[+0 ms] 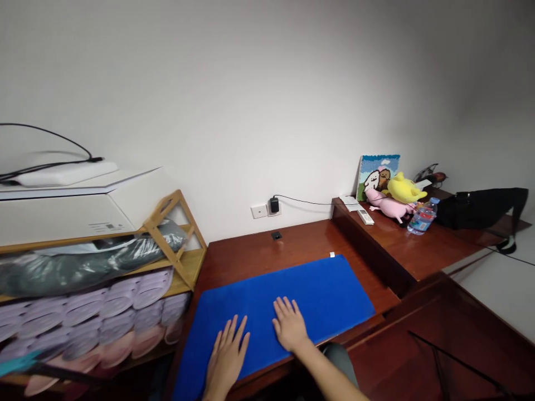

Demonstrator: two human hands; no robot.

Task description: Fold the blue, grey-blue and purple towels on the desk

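Observation:
A blue cloth (317, 292) with a small white tag at its far edge lies spread out flat on the reddish-brown wooden desk (242, 250). My left hand (228, 353) rests palm down on the cloth's left part, fingers stretched and apart. Further right, my right hand (289, 324) also lies flat on the cloth near its middle, with its fingers extended. Neither hand holds anything. The cloth looks smooth, and its left near corner reaches the desk's front left side.
To the left, a wooden shelf (193, 267) holds rows of lilac and pink slippers (86, 306), a plastic-wrapped bundle and a white box (62, 214). On the raised surface at right are plush toys (403, 189), a water bottle (424, 216), a remote (365, 216) and a black bag (480, 207).

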